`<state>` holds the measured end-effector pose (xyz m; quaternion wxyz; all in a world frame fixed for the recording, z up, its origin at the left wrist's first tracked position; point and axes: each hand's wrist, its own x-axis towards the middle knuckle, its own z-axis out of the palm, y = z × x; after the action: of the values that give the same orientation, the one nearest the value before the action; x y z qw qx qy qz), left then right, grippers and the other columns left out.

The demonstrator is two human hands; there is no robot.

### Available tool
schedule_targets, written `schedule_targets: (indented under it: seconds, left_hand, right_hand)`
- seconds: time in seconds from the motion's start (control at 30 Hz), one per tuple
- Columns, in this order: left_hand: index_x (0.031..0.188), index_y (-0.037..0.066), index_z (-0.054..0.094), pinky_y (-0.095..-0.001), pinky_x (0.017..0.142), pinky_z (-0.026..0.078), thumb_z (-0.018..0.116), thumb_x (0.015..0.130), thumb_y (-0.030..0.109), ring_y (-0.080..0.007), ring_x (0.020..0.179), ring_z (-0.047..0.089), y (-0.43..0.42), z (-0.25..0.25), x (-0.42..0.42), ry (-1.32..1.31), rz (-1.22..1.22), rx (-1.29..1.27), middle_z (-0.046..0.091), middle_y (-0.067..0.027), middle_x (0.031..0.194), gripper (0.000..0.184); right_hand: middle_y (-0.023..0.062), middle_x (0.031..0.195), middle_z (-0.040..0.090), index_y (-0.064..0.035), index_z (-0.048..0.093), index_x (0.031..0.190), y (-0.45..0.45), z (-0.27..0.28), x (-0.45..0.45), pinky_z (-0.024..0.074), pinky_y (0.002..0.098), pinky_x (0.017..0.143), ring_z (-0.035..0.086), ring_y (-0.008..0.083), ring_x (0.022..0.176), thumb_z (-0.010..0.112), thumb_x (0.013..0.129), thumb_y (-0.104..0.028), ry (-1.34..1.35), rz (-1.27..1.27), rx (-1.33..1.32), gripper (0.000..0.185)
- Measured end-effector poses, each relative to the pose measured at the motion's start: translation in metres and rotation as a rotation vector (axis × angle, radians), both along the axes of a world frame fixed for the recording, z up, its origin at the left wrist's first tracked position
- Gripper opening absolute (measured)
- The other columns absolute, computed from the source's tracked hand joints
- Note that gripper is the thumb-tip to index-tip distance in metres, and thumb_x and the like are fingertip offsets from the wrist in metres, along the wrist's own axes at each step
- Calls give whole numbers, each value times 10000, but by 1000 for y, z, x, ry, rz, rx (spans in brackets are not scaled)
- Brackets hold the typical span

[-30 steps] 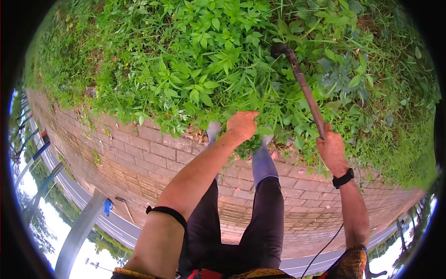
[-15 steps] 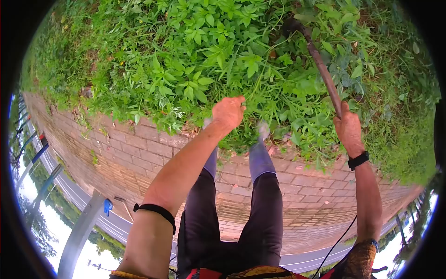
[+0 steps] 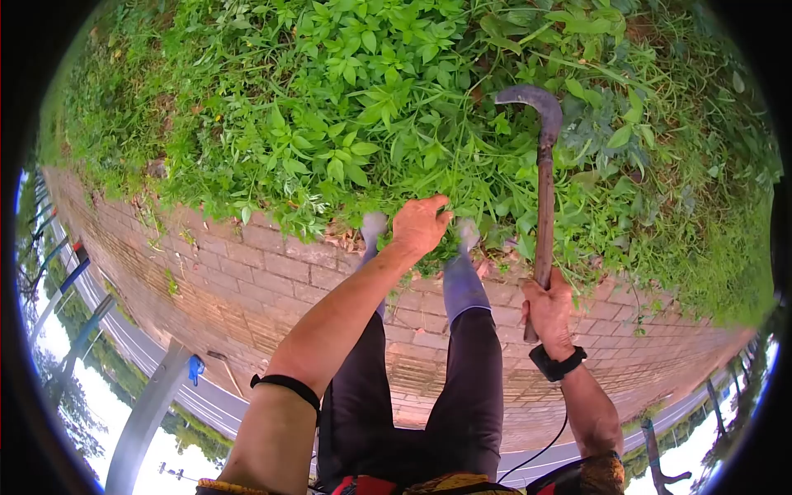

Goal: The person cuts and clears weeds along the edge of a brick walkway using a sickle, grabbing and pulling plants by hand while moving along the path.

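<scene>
Dark curved-bladed sickle with a brown wooden handle (image 3: 545, 198) hangs over leafy green weeds (image 3: 355, 124), the right hand (image 3: 550, 313) wrapping its fingers round the handle's lower end. It seems poised for a stroke, which calls for keeping the left hand (image 3: 421, 225), fingers loosely parted, apparently empty, clear.

**Dull Metal, Matt Wood, Rough Brick**

The sickle (image 3: 545, 169) has a dull metal blade (image 3: 542, 106) and a matt wooden handle (image 3: 544, 231). The boots (image 3: 464, 289) look smooth and rubbery, the trousers (image 3: 470, 371) matt cloth. The paving (image 3: 276, 260) is rough brick; the pole (image 3: 147, 417) at left, smooth metal.
</scene>
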<state>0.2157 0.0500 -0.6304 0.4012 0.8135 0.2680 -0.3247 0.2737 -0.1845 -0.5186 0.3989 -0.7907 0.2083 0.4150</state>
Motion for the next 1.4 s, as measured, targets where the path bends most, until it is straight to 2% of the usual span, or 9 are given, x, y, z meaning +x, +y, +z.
schedule_targets:
  seconds: [0.27,0.47,0.57,0.67,0.9,1.03,1.23,1.37,1.4]
  left_hand:
    - [1176,118,615,-433,822,530,600,902,309,-363,930,649,-13,11,12,-21,-96,9,680,-178,1007,334]
    - [1240,117,592,-414,850,517,619,883,269,-349,949,650,-38,16,31,-99,-55,-143,680,-173,1029,389]
    - [1279,160,574,-411,840,521,618,876,246,-322,951,656,-60,19,42,-179,-108,-228,684,-136,1050,415]
    - [1290,191,568,-411,821,528,617,866,230,-305,946,660,-92,32,54,-174,-253,-357,689,-110,1053,429]
    - [1271,129,568,-412,785,534,578,870,198,-295,876,675,-98,14,2,-44,-247,-333,706,-117,947,407]
    - [1229,103,586,-420,792,531,570,874,175,-309,893,671,-63,-3,-47,23,-223,-169,702,-133,956,362]
    - [1201,116,603,-438,812,527,571,872,166,-332,903,661,-11,11,-66,135,-210,32,691,-158,960,334]
    - [1187,126,610,-442,813,529,571,869,183,-335,921,656,15,8,-77,136,-317,142,688,-164,950,326]
    - [1167,132,620,-440,810,535,564,869,197,-339,916,654,22,2,-80,68,-371,181,681,-170,965,310]
  right_hand:
    - [46,604,542,21,545,800,55,-35,27,404,280,327,524,116,419,644,829,-61,184,-175,247,132]
    - [29,669,523,43,574,1032,28,-9,47,359,258,320,460,88,436,625,866,-69,583,-554,704,207]
    - [15,667,479,44,539,1135,-14,-13,51,336,234,324,421,80,442,619,884,-106,646,-853,996,304]
    - [18,676,489,41,539,1124,-42,-19,65,337,231,323,437,82,455,627,879,-104,507,-1008,985,298]
    - [45,607,533,4,553,865,-79,-21,62,403,270,333,504,111,415,630,817,-77,51,-156,-39,122]
    - [42,577,532,-5,514,821,-91,20,25,388,279,333,486,120,386,617,821,-65,17,-88,-141,119]
    - [10,584,516,22,535,1066,-118,84,-44,379,251,367,482,89,415,634,804,-39,-32,-62,-135,287]
    - [143,616,573,23,507,1204,-103,73,-28,460,350,454,572,247,474,692,804,-86,-370,502,-4,454]
    - [216,649,578,26,518,1150,-82,67,-15,484,400,501,615,346,544,706,806,-113,-309,551,1,416]
